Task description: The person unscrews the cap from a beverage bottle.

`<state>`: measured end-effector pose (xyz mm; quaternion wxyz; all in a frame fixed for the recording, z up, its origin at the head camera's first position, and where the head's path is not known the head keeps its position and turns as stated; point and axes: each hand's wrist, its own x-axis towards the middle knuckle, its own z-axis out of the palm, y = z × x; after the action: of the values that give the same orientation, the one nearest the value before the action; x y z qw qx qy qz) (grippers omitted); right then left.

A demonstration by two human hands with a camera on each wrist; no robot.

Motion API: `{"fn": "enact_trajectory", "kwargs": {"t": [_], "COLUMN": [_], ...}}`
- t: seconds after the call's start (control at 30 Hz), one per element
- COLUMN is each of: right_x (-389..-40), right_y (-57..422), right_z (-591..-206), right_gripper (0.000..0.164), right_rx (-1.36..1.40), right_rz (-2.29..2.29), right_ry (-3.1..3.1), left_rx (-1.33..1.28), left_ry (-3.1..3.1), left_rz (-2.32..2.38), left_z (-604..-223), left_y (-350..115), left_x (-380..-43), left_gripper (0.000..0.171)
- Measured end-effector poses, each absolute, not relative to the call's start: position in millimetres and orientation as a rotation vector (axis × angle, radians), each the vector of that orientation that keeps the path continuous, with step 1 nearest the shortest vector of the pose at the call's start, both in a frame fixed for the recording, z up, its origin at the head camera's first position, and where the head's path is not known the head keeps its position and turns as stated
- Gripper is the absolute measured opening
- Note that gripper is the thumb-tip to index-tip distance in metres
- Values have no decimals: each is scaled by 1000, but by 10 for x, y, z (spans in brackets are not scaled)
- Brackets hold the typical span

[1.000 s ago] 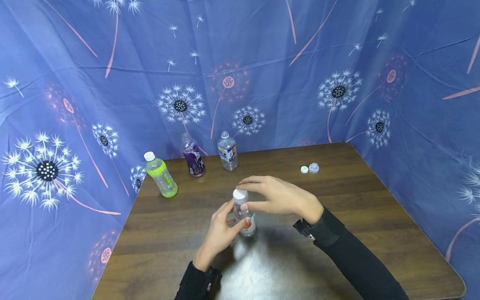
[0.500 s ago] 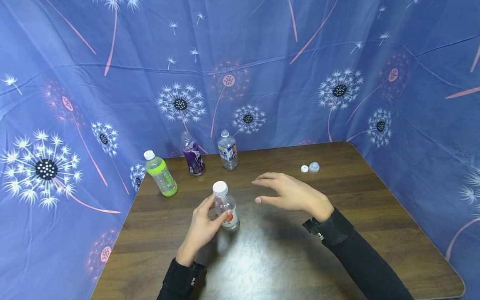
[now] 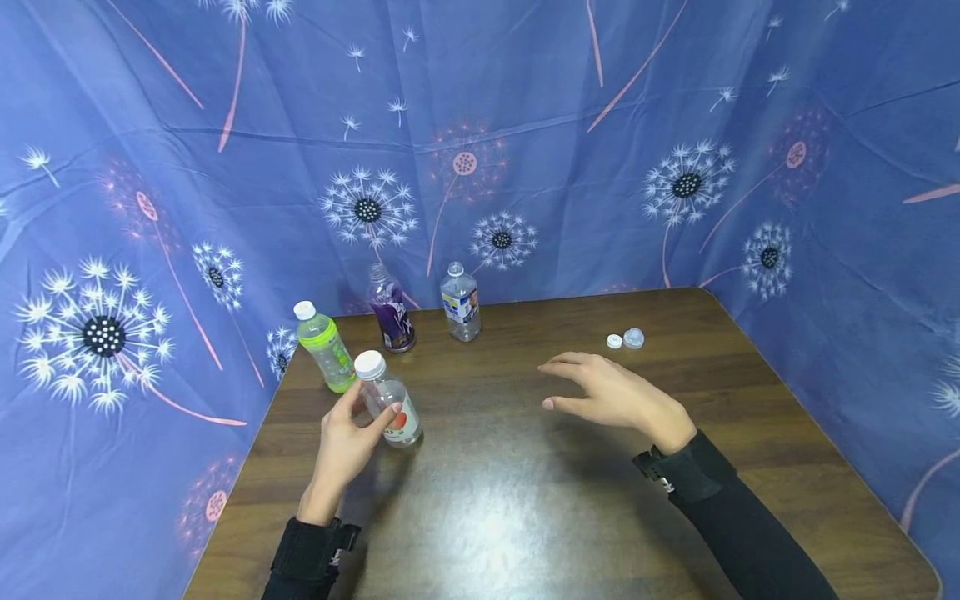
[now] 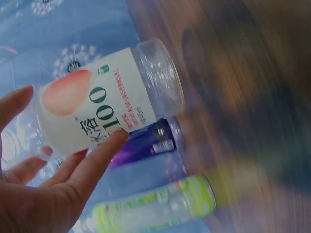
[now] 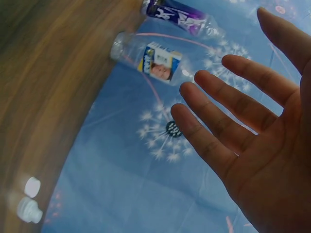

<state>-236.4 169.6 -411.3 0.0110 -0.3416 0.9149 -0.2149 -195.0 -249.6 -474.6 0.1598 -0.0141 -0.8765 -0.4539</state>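
My left hand (image 3: 345, 446) grips a clear plastic bottle (image 3: 397, 408) around its side, thumb in front. The bottle wears a white screw cap and a pale label with a peach-coloured fruit, seen close up in the left wrist view. It stands upright or nearly so; whether its base touches the table I cannot tell. Just behind it is a green-banded bottle (image 3: 327, 350) with a white cap. My right hand (image 3: 618, 396) hovers over the table's right half, fingers extended and holding nothing, its palm showing in the right wrist view.
At the table's back edge stand a capless purple-labelled bottle (image 3: 392, 312) and a clear bottle (image 3: 460, 304) with a blue and yellow label. A small white cap (image 3: 614, 341) and a translucent cap (image 3: 633, 338) lie at the back right. A blue curtain (image 3: 570, 208) hangs behind the wooden table (image 3: 525, 467).
The right hand has come off the bottle's cap and drawn away to the right. The left hand has carried the capped bottle leftward, close to the green-banded bottle.
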Motion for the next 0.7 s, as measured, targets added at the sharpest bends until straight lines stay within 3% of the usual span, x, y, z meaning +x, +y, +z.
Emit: {"fn": "enact_trajectory", "kwargs": {"t": [0.4, 0.7], "right_x": [-2376, -2326], "right_y": [1937, 2100], "right_z": [-4222, -4322], "right_gripper": [56, 57], "right_rx": [-969, -894], "right_rz": [-709, -724], "right_ry": [2871, 2899], "left_rx": [299, 423], "left_ry": [-2517, -2449], "left_rz": [-1178, -1185], "left_z": [-4805, -4850], "left_y": [-3136, -3398], "left_x": [-2008, -2101], "left_gripper": [72, 65]}}
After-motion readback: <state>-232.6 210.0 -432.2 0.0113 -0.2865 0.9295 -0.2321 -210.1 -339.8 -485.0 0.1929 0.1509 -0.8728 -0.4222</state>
